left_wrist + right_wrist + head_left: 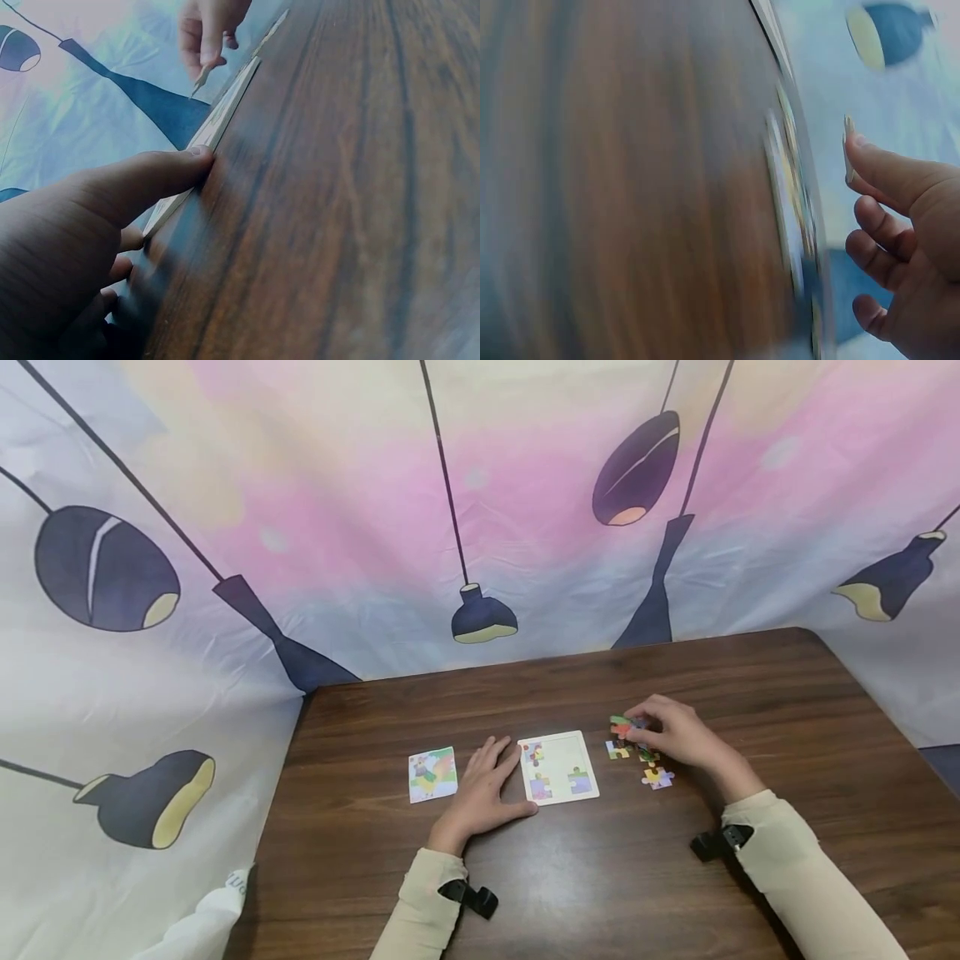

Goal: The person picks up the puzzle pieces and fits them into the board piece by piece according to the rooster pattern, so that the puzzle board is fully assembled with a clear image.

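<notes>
Here's the tray (pixel 558 760) on the table (pixel 585 877), seated pieces (pixel 580 781) in three corners, the rest bare: early stage, I'd judge, plenty left. Left hand (pixel 483 793) has fingers straight, slightly spread, thumb at the tray's near-left corner. Right hand (pixel 678 735) pinches a piece (pixel 621 727) over loose pieces (pixel 658 777). Card (pixel 432 774) lies left.

Long cream sleeves (pixel 806 872) carry small black wrist cameras (pixel 486 903).

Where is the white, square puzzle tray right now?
In the head view, the white, square puzzle tray lies on the brown wood-grain table, right of the person's left hand, which touches its edge, and left of the loose, multicoloured jigsaw pieces.
</notes>
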A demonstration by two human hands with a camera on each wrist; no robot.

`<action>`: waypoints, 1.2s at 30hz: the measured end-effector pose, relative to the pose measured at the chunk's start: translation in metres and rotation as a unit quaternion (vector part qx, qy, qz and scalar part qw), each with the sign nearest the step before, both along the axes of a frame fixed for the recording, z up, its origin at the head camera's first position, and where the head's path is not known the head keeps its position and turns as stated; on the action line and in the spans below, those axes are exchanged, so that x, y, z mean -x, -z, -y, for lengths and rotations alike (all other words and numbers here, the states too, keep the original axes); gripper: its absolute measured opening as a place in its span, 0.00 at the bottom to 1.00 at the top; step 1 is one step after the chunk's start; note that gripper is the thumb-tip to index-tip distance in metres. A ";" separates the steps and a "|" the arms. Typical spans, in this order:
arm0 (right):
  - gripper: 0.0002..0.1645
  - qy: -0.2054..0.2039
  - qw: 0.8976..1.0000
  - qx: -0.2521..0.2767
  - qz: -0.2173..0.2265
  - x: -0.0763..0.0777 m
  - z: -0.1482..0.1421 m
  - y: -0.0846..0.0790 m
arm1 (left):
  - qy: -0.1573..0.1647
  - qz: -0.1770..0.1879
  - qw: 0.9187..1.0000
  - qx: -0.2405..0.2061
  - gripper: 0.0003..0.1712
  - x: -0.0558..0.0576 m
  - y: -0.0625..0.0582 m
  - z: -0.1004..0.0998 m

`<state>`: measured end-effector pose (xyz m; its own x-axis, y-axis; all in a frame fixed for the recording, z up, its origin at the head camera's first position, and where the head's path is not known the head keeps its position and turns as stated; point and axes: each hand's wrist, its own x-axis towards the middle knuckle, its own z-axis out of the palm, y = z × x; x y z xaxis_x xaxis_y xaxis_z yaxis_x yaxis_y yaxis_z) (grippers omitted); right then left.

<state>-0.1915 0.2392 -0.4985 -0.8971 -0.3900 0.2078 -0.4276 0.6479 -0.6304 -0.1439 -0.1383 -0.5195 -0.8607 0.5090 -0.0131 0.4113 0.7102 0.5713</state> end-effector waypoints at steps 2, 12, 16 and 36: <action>0.16 -0.018 1.000 -0.004 -0.002 -0.002 0.014 0.000 | 0.000 0.000 1.000 -0.001 0.55 -0.001 0.000 0.000; 0.18 -0.083 0.996 -0.013 0.013 -0.005 0.064 0.000 | -0.005 -0.003 1.000 0.007 0.55 0.000 -0.002 0.004; 0.17 -0.087 0.996 -0.021 0.022 -0.004 0.070 -0.001 | -0.007 0.001 1.000 0.001 0.55 -0.001 -0.002 0.003; 0.12 -0.104 0.994 -0.043 0.006 -0.011 0.079 0.001 | -0.004 -0.001 1.000 0.005 0.55 0.000 0.000 -0.001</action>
